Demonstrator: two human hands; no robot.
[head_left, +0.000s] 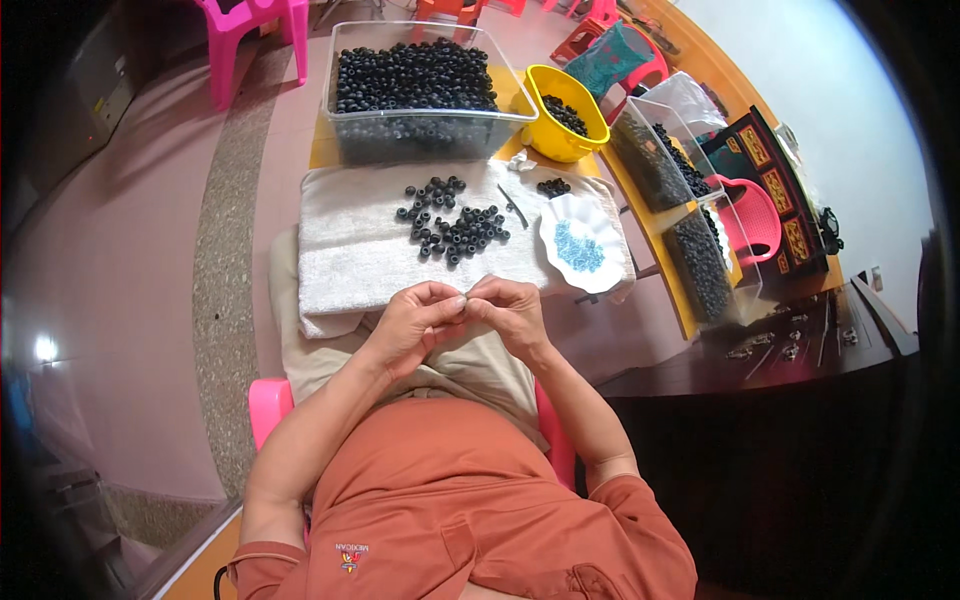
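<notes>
My left hand (420, 322) and my right hand (508, 312) meet fingertip to fingertip over my lap, just off the near edge of a white towel (340, 240). Both pinch at the same spot; whatever lies between the fingers is too small to make out. Beyond them, loose black beads (455, 235) with holes are spread on the towel. A white scalloped dish (548, 222) to the right holds light blue bits (580, 247). Between beads and dish lies a thin dark tool (513, 207), its kind unclear. A smaller cluster of dark beads (553, 187) sits above the dish.
Behind the towel stands a clear bin (420, 125) full of black beads, beside a yellow basin (560, 145) with more. Further clear bins (700, 265) of dark pieces line the right. A pink stool (255, 25) is at far left; a dark table (740, 370) is at right.
</notes>
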